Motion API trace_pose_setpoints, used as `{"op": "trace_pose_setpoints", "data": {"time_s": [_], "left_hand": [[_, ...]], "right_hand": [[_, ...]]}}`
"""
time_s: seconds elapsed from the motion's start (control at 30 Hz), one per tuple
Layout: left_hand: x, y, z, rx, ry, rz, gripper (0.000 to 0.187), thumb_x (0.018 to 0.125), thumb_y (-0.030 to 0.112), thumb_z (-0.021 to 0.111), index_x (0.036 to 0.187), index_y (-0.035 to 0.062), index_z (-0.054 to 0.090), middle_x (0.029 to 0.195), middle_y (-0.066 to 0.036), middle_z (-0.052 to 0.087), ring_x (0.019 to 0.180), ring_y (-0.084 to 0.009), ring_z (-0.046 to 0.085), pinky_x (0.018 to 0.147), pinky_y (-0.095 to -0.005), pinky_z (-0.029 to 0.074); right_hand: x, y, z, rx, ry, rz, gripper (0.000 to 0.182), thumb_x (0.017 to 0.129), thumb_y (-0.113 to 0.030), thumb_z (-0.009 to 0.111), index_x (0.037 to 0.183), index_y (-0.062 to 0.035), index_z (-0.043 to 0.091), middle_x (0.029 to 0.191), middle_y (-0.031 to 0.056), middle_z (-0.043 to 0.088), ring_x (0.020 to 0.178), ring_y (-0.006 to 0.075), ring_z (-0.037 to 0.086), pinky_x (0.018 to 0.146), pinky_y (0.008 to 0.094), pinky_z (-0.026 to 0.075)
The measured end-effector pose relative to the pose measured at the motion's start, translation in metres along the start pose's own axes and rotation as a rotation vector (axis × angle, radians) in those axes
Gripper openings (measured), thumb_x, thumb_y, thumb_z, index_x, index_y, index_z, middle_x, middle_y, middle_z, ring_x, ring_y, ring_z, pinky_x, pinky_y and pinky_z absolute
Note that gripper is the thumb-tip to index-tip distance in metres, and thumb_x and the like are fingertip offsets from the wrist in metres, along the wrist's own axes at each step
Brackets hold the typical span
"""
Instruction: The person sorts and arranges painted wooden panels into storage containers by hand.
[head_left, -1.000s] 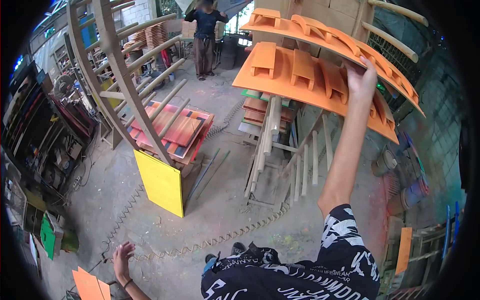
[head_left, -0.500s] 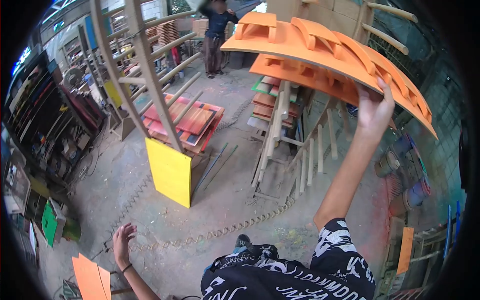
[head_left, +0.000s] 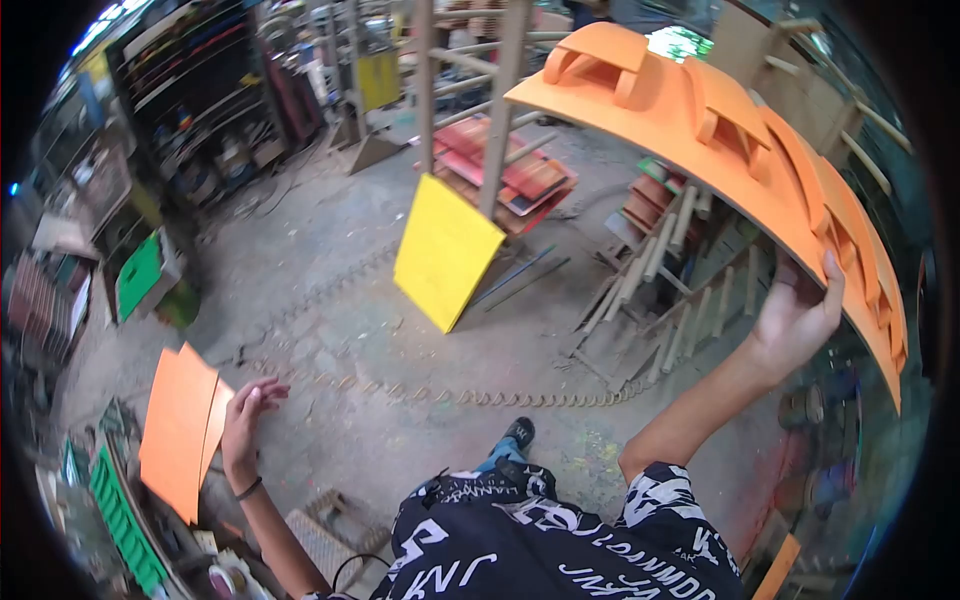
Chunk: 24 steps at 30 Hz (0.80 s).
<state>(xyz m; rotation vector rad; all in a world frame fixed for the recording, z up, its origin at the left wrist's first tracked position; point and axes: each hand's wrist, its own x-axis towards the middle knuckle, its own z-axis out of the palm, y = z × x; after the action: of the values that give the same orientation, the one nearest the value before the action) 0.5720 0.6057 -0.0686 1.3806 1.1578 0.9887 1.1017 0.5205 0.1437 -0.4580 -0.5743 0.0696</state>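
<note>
My right hand (head_left: 800,310) is raised at the right, its thumb on top and its fingers under the near edge of a big orange panel (head_left: 690,130). Curved and arched orange pieces stand up from the panel's top face. At the lower left, my left hand (head_left: 252,412) hangs low with loosely bent fingers and nothing in them. Just beside it are two flat orange boards (head_left: 178,430), one overlapping the other; the hand overlaps their right edge in this view.
A yellow board (head_left: 448,255) leans against a wooden rack post (head_left: 500,120), with red painted boards (head_left: 510,165) stacked behind. A coiled hose (head_left: 480,400) crosses the floor. A rack with wooden rods (head_left: 655,250) stands under the panel, and buckets (head_left: 805,410) line the right side.
The view has swung left. A second orange panel beneath the held one is no longer visible. My left hand now appears right beside the orange boards; my right hand keeps its grip.
</note>
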Motion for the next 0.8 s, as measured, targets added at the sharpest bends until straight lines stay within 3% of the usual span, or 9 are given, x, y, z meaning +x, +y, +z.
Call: {"op": "trace_pose_setpoints", "data": {"time_s": [0.1,0.23,0.43,0.53,0.63,0.8], "left_hand": [[-0.046,0.009,-0.026,-0.012,0.069,0.034,0.037,0.092,0.026,0.04,0.108,-0.0037,0.053,0.098,-0.014,0.062,0.089,-0.0185,0.057,0.079,-0.0277,0.042],[-0.109,0.022,-0.05,-0.05,0.171,0.091,0.034,0.09,0.021,0.04,0.107,-0.0056,0.053,0.1,-0.015,0.06,0.092,-0.0198,0.056,0.08,-0.0289,0.041],[-0.167,0.03,-0.071,-0.152,0.321,0.151,0.035,0.09,0.024,0.042,0.106,-0.004,0.054,0.101,-0.015,0.06,0.093,-0.0208,0.056,0.081,-0.0303,0.041],[-0.182,0.034,-0.076,-0.227,0.356,0.217,0.034,0.091,0.025,0.041,0.106,-0.0027,0.053,0.102,-0.015,0.059,0.094,-0.0215,0.056,0.079,-0.0314,0.043],[-0.188,0.046,-0.075,-0.365,0.476,0.26,0.038,0.092,0.029,0.038,0.111,-0.0015,0.049,0.107,-0.016,0.057,0.095,-0.0227,0.056,0.079,-0.0331,0.045],[-0.187,0.056,-0.083,-0.606,0.644,0.226,0.05,0.093,0.041,0.029,0.116,-0.002,0.041,0.109,-0.022,0.053,0.098,-0.0282,0.055,0.081,-0.039,0.048]], "right_hand": [[-0.044,-0.001,0.025,0.03,-0.056,0.054,0.037,0.076,-0.006,0.057,0.108,0.0091,0.047,0.105,0.0169,0.055,0.095,0.0256,0.054,0.085,0.0366,0.043],[-0.109,0.0,0.062,0.068,-0.071,0.037,0.045,0.075,-0.006,0.057,0.114,0.011,0.043,0.107,0.0188,0.053,0.097,0.0283,0.053,0.087,0.0378,0.042],[-0.184,0.014,0.09,0.073,-0.176,0.229,0.052,0.076,-0.014,0.055,0.118,0.0127,0.038,0.115,0.0216,0.047,0.101,0.0288,0.05,0.084,0.0385,0.042],[-0.219,0.021,0.096,0.13,-0.138,0.383,0.048,0.079,-0.014,0.053,0.116,0.0137,0.04,0.112,0.0221,0.049,0.1,0.0289,0.05,0.088,0.0364,0.039],[-0.26,0.021,0.114,0.219,-0.23,0.435,0.044,0.082,-0.013,0.051,0.115,0.0142,0.04,0.112,0.0215,0.05,0.101,0.0278,0.05,0.091,0.0358,0.037],[-0.308,0.06,0.111,0.363,-0.264,0.846,0.044,0.082,-0.011,0.049,0.118,0.0134,0.039,0.119,0.0213,0.046,0.109,0.0265,0.046,0.098,0.037,0.031]]}}
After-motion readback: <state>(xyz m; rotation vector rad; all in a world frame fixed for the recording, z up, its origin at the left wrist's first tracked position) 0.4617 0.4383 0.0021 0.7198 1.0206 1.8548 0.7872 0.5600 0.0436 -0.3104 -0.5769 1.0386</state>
